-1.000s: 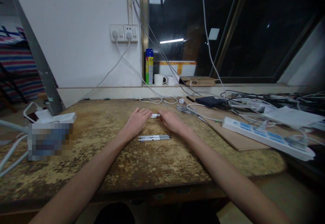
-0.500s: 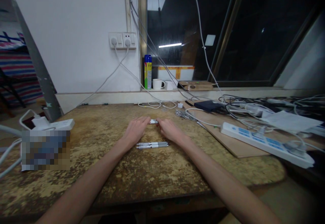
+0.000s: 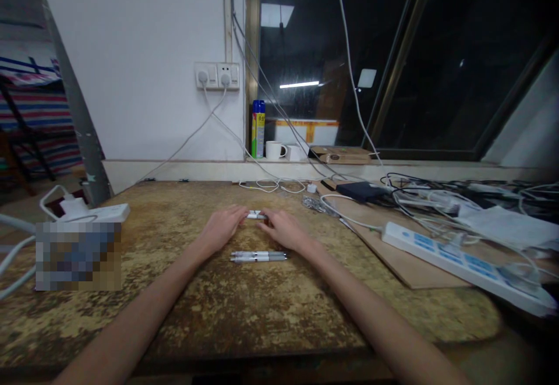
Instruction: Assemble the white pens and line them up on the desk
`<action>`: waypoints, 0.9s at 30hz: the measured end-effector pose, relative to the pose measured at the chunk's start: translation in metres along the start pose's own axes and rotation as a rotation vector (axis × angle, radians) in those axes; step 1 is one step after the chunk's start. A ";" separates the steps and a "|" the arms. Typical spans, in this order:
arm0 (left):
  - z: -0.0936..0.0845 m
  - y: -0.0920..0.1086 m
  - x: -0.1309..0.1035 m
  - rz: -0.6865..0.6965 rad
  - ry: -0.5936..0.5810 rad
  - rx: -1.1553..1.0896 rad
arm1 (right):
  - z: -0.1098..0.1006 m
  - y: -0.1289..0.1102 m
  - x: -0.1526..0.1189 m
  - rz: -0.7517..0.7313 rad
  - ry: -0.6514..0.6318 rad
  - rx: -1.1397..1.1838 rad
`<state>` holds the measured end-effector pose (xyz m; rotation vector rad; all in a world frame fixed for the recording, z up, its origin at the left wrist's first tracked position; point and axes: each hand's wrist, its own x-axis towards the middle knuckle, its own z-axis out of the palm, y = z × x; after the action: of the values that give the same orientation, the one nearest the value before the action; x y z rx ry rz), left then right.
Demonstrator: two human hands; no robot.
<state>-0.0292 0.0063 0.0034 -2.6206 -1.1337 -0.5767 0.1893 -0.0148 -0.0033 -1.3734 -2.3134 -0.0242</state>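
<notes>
My hands reach in from the lower corners of the frame and stand a little apart just below its centre, with a white-and-grey pen lying crosswise between them. The fingers of my left hand cover its left end and those of my right hand its right end, so only the middle shows; I cannot tell whether either one pinches it or merely touches it. My right thumb points down and left, spread away from the fingers above it. Nearer to me, below the gap between my hands, more pens lie side by side on the worn, patchy surface, touching neither hand. At the right of the frame a power strip slants across a brown board, with paper and tangled cables behind it. A second strip sits at the left. Above centre, on the sill, a spray can stands upright beside a white mug, and a flat carton lies further right.
</notes>
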 end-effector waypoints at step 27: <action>0.001 0.003 -0.004 -0.014 -0.007 -0.162 | 0.013 0.019 -0.005 -0.093 0.177 0.477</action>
<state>-0.0293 0.0013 0.0008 -2.7541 -1.1541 -0.6902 0.2024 -0.0064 -0.0204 -0.9807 -2.0575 0.3415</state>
